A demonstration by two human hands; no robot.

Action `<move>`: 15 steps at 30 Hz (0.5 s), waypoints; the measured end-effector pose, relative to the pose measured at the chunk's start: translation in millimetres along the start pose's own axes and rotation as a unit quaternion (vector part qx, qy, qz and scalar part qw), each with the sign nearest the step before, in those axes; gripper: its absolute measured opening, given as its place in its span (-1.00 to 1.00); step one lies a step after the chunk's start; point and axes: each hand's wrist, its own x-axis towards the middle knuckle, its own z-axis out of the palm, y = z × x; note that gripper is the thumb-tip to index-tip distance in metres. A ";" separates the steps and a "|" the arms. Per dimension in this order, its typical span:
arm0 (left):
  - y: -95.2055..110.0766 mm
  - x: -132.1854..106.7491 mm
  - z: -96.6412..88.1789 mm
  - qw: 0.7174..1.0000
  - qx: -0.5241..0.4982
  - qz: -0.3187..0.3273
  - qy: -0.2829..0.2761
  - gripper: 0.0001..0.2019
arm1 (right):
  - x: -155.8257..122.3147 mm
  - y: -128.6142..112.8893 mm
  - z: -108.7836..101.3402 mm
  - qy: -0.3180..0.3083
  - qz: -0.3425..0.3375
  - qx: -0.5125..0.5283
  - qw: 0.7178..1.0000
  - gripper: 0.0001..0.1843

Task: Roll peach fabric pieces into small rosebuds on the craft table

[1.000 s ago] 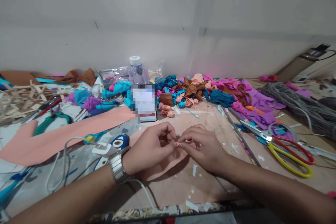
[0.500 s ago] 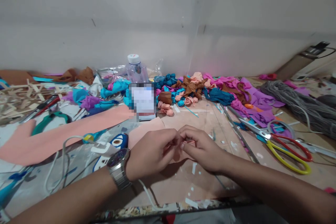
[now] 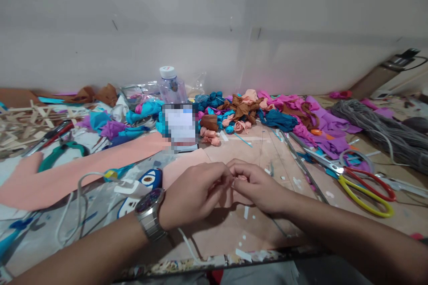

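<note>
Close together over the front of the work board, my left hand [image 3: 197, 193] and my right hand [image 3: 257, 187] both have their fingers curled inward. A small piece of peach crepe paper [image 3: 236, 197] is pinched between them, largely hidden by the fingers. Beyond my left hand lies a flat peach sheet [image 3: 183, 165], and a long peach strip [image 3: 83, 171] stretches off to the left. Rolled peach paper roses [image 3: 210, 137] rest behind the hands, beside a phone [image 3: 182, 127] whose screen is blurred.
Crumpled coloured crepe paper [image 3: 247, 111] lines the wall. Large scissors [image 3: 341, 171] with red and yellow handles lie at right, near grey cord [image 3: 377, 133]. Green-handled pliers [image 3: 63, 153], a white charger with cable [image 3: 132, 187] and wood strips [image 3: 26, 122] are at left. A bottle [image 3: 172, 87] stands behind.
The fingers of my right hand have shifted slightly around the peach paper. Both hands stay in nearly the same place; the whole view has moved a little.
</note>
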 end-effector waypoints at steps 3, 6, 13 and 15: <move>1.2 0.4 -2.9 1.000 -0.005 -0.025 0.010 -0.94 | 0.2 2.6 -1.9 0.028 0.000 0.021 0.999 -0.91; 2.3 0.9 -5.7 0.999 -0.003 -0.034 0.008 -0.93 | 0.9 4.7 -3.6 0.038 -0.008 0.027 0.999 -0.90; 4.1 2.6 -6.6 0.999 -0.009 -0.035 -0.003 -0.98 | 1.8 3.2 -2.5 0.043 -0.001 0.002 0.999 -0.91; 4.0 2.5 -5.4 0.999 -0.009 -0.034 -0.005 -0.98 | 1.1 2.5 -1.2 0.034 0.004 0.008 0.999 -0.88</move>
